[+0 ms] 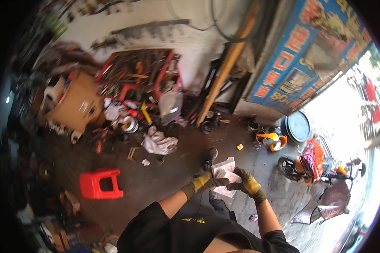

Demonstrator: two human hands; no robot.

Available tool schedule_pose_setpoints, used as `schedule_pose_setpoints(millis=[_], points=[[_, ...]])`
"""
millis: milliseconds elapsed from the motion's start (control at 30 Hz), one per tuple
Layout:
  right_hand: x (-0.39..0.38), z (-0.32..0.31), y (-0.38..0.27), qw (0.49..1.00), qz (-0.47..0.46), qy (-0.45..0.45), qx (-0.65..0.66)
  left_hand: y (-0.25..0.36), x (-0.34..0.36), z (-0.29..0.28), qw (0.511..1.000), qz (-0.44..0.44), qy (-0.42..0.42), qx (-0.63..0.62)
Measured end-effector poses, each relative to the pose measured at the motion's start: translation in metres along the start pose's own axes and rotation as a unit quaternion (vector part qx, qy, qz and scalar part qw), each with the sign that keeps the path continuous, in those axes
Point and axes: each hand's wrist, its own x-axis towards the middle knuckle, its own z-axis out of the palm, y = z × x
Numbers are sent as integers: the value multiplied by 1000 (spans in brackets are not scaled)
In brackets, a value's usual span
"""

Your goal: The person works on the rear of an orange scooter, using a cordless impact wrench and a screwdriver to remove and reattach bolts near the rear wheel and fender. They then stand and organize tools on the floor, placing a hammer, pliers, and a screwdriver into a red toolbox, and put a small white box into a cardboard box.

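Pale cardboard boxes with reddish print are between my two gloved hands, in front of my body. They overlap, so I cannot tell whether they are separate cartons or the flaps of one. My left hand, in a yellow and dark work glove, grips the left side with its fingers pressed against the cardboard. On the right side, my right hand in a matching glove curls its fingers and thumb around the edge. My shoe shows on the floor just beyond the boxes.
A red plastic stool lies at the left. Beyond it are a red tool cart heaped with tools and a large cardboard box. A wooden pole leans by the wall. To the right stand an orange motorbike and a blue barrel.
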Motion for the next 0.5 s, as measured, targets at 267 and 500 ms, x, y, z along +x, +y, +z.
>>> schedule_pose_setpoints(millis=[267, 500], points=[[-3, 175, -50, 978, 123, 50, 161, 2, -191, -22, 925, 115, 234, -276], [52, 331, -110, 986, 97, -132, 7, -29, -347, -91, 860, 183, 390, -273]])
